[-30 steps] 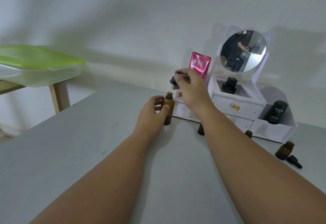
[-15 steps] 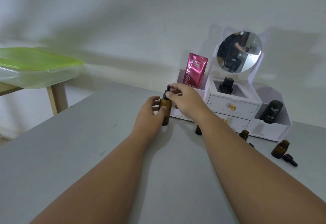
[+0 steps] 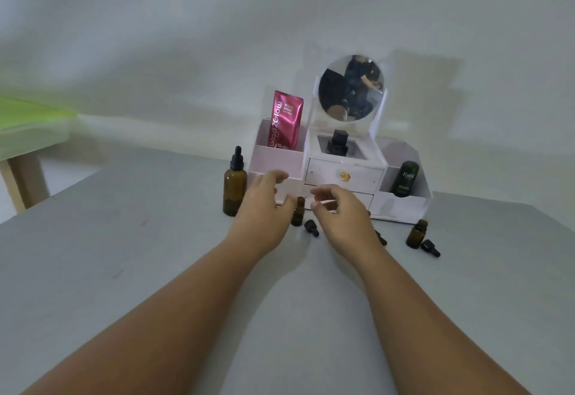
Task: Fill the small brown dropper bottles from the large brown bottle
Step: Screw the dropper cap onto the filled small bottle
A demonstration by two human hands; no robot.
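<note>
The large brown bottle point(image 3: 234, 188) stands upright on the grey table point(image 3: 124, 270) with its black dropper cap on, left of both hands. My left hand point(image 3: 264, 212) hovers just right of it, fingers apart, holding nothing. My right hand point(image 3: 340, 216) is beside it, also open and empty. Between the hands stands a small brown bottle point(image 3: 298, 210) without a cap, and a black dropper cap point(image 3: 311, 227) lies next to it. Another uncapped small bottle point(image 3: 416, 234) stands at the right with its cap point(image 3: 430, 247) lying beside it. A third cap or bottle is mostly hidden behind my right wrist.
A white vanity organiser point(image 3: 401, 205) with a round mirror point(image 3: 351, 87), drawers, a pink sachet point(image 3: 284, 119) and a dark green bottle point(image 3: 404, 178) stands at the table's back edge. A green-lidded container point(image 3: 28, 114) rests on a wooden table at the far left.
The dropper cap went back onto the large bottle. Both hands let go of it and moved right, toward the small bottle. The camera tilted down.
</note>
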